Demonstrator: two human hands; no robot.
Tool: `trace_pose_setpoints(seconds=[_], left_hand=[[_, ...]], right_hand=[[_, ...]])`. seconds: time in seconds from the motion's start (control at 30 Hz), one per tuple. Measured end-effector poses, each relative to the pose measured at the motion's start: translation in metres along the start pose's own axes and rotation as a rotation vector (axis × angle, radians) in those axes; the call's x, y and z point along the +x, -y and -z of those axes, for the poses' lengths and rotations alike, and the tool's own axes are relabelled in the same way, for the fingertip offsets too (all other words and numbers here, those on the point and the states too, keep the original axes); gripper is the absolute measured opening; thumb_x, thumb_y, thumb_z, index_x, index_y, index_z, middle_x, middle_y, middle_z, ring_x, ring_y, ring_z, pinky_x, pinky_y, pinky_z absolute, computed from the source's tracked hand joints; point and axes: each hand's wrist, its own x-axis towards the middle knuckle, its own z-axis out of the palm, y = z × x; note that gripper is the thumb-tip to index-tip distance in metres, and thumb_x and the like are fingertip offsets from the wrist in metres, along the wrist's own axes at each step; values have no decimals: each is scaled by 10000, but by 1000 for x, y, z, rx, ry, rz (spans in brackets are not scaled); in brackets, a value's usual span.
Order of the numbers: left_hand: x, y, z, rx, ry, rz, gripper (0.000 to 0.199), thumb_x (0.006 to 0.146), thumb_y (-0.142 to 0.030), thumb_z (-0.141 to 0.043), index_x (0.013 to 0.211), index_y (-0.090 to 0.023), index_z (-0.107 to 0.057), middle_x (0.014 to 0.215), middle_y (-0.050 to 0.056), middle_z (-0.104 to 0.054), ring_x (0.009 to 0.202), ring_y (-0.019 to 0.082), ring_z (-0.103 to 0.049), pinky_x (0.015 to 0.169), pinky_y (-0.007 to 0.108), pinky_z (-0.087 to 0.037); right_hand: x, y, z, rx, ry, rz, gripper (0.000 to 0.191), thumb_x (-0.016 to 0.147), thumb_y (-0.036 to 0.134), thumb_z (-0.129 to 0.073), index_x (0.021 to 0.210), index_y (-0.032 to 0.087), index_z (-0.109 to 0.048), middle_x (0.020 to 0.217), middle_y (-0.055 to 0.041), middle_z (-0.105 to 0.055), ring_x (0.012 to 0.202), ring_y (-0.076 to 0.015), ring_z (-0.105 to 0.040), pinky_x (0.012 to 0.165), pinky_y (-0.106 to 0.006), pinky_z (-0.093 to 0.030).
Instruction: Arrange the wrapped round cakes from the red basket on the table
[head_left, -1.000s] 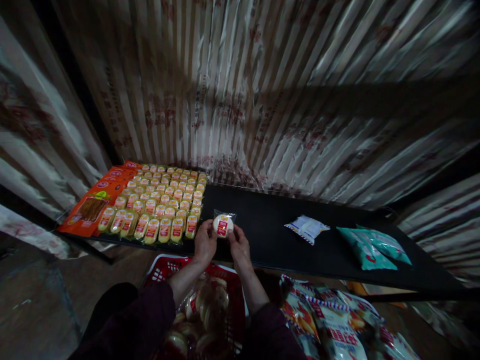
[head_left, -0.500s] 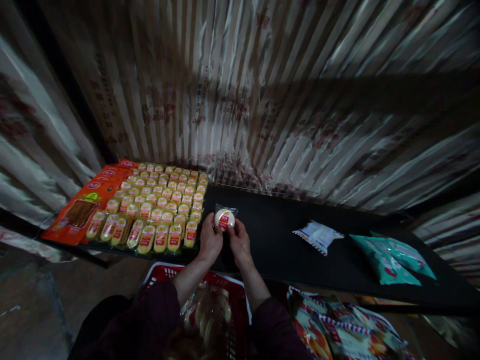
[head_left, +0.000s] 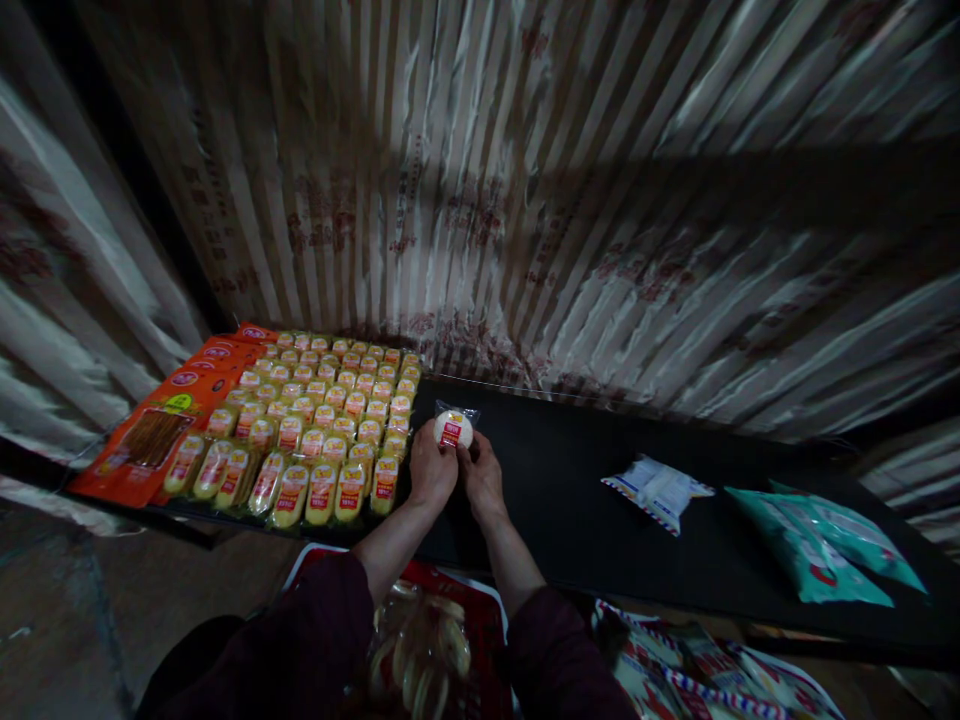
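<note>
Pretty low-key outfit here: a loose, dark plum-purple cloth left sleeve and a matching dark plum-purple cloth right sleeve, both ending partway along the forearms with a few soft folds, lol. Past the cuffs it's just a bare, slim left forearm and bare, slim right forearm, plus a bare left hand and bare right hand. There's also a rounded, near-black clothed knee or thigh, honestly too dim to make out the fabric.
</note>
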Motion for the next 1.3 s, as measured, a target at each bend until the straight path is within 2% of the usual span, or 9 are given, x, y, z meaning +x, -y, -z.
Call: trace_pose_setpoints(seconds=[0.2, 0.37, 0.6, 0.73, 1.0, 1.17, 1.3], left_hand=[[19, -12, -8, 55, -23, 14, 486, 768, -105, -541, 1253, -76, -523, 1336, 177, -514, 1245, 222, -481, 1060, 295, -347], [37, -19, -13, 126, -35, 4, 424, 774, -126, -518, 1194, -135, -581, 1295, 134, -562, 1227, 217, -501, 1042, 298, -365], [58, -27, -22, 194, 2, 54, 448, 783, -161, -512, 1225, -132, -578, 1374, 138, -502, 1292, 225, -442, 1058, 288, -341], [67, -29, -25, 210, -7, 11, 414, 784, -143, -505, 1186, -113, -599, 1394, 153, -476, 1344, 240, -369, 1112, 321, -271], [83, -22, -36, 83, -65, -132, 290, 777, -94, -487, 945, -215, -690, 1132, 76, -656, 1257, 264, -450, 1091, 415, -302], [96, -9, -45, 186, -12, -248, 285, 804, -87, -451, 878, -185, -709, 1082, 106, -676, 1244, 250, -466, 1141, 400, -214], [104, -3, -49, 205, -4, -249, 278, 805, -92, -452, 861, -160, -715, 1072, 131, -675, 1229, 270, -483, 1123, 402, -251]], right_hand=[[28, -1, -14, 30, -49, -85, 419, 721, 354, -565, 1105, 189, -569, 890, -57, -715, 784, -197, -668, 717, -292, -501], [48, 4, -21, 58, -77, -151, 435, 665, 362, -562, 1064, 188, -567, 831, -39, -700, 727, -196, -655, 667, -288, -491], [66, 15, -27, 74, -97, -161, 469, 627, 349, -555, 1075, 209, -555, 731, 24, -661, 693, -184, -637, 681, -274, -476], [75, 19, -33, 94, -97, -176, 416, 657, 335, -523, 1058, 226, -544, 736, 29, -663, 688, -173, -637, 666, -256, -482], [97, 18, -41, -32, -63, -68, 315, 685, 329, -601, 976, 232, -529, 700, 25, -672, 682, -175, -648, 639, -257, -486], [110, 14, -48, -95, -36, -6, 261, 701, 321, -603, 935, 244, -519, 697, 29, -667, 670, -169, -646, 644, -260, -489], [119, 7, -54, -122, -31, 39, 254, 685, 297, -599, 915, 216, -528, 726, 15, -662, 671, -160, -627, 670, -270, -484]])
